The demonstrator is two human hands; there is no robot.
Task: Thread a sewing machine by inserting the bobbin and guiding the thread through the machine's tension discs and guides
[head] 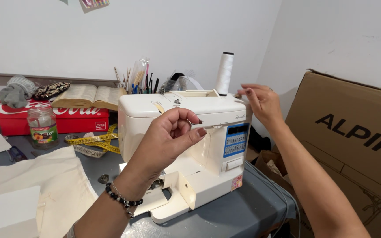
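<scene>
Closest to me, cream fabric (45,185) lies spread over the grey table (239,213), and a beaded bracelet (122,198) sits on the wrist of the left hand (166,141). That hand is raised in front of the cream sewing machine (186,154), thumb and forefinger pinched narrow at the front of the machine's head; I judge it grips a thread end, but the thread is too fine to see. If the pinch slackens, the end could slip back and be lost against the pale casing.

Farther on, the right hand (261,102) hovers at the top right corner of the machine, fingers loosely curled and slightly apart, just beside the tall white thread spool (224,72). Whether it holds anything I cannot tell. The spool stands upright on top; a hard tug from either hand could tip it or jerk it off its pin.

A yellow measuring tape (94,142) lies coiled just left of the machine, near a glass jar (42,128). Behind those are a red tin box (49,118), an open book (89,96) and a pen pot (138,81).
</scene>
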